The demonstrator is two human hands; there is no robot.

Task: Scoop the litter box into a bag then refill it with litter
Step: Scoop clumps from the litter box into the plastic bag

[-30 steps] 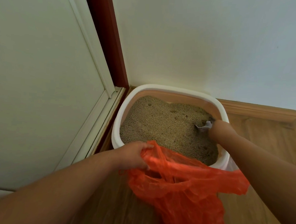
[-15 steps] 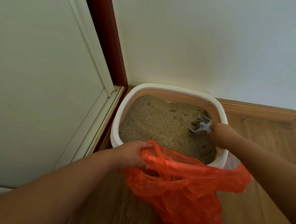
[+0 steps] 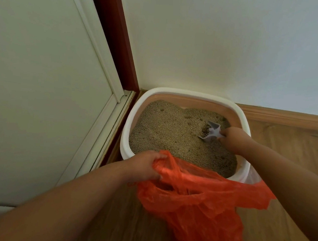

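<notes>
Litter box (image 3: 125,129), white-rimmed with a peach inner wall, tucked into the room corner, back edge against the wall (image 3: 224,42), left edge beside the door frame (image 3: 114,39). Filled with tan litter (image 3: 168,132), surface pitted and uneven, dark clumps toward the box's back right. Small grey scoop (image 3: 211,133) inside the box at its right side, tip resting in the litter next to those clumps, handle end hidden in the right hand (image 3: 233,139). Right hand curled round that handle, reaching in over the box's right rim. Orange plastic bag (image 3: 196,201) hanging just in front of the box's near rim, mouth gaping upward, top edge overlapping the near rim, body crumpled down toward the wooden floor (image 3: 283,150). Left hand (image 3: 144,166) at the box's near-left corner, fingers bunched round the bag's upper left edge, holding the mouth apart. Hands well apart, one at each side of the box, scoop some way from the bag's opening. Wooden skirting board (image 3: 285,117) running off from the box's back right corner. Pale panelled door (image 3: 35,94) left of the box, past the dark red frame.
</notes>
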